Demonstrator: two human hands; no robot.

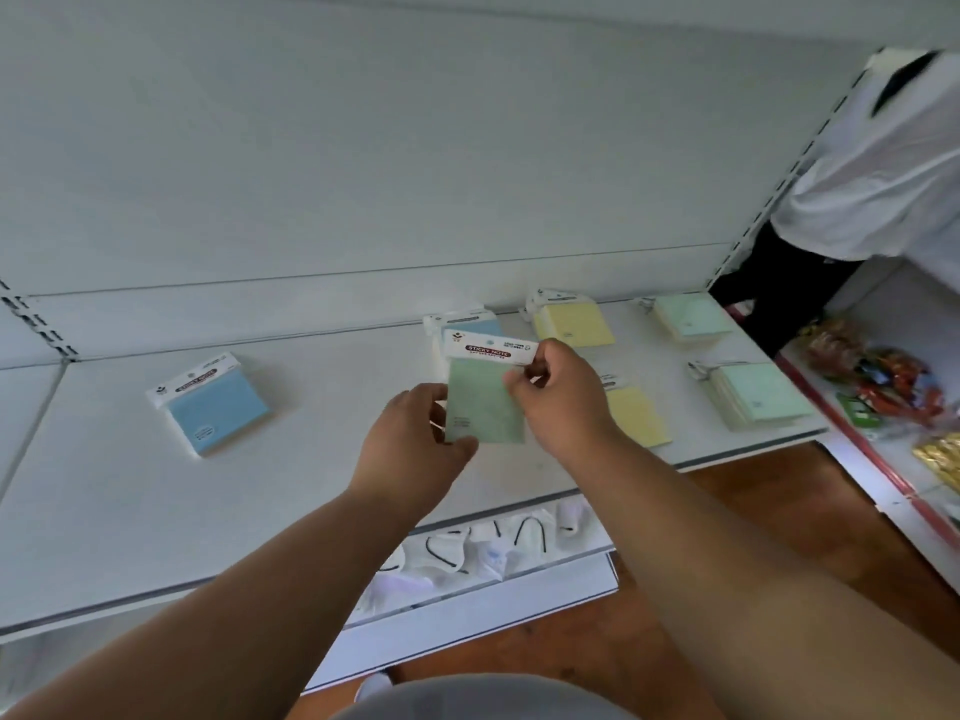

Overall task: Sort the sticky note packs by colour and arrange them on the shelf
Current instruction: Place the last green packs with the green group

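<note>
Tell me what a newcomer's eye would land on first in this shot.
First, the green sticky note pack held up in mid-frame above the white shelf, left hand at its lower edge and right hand pinching its white header. Next, the packs lying on the shelf: a blue pack alone at left, yellow packs behind the hands, and green stacks at the right end.

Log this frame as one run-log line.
left hand: holds green pack | right hand: pinches its header | shelf: blue pack left, yellow packs centre, green stacks right
</note>
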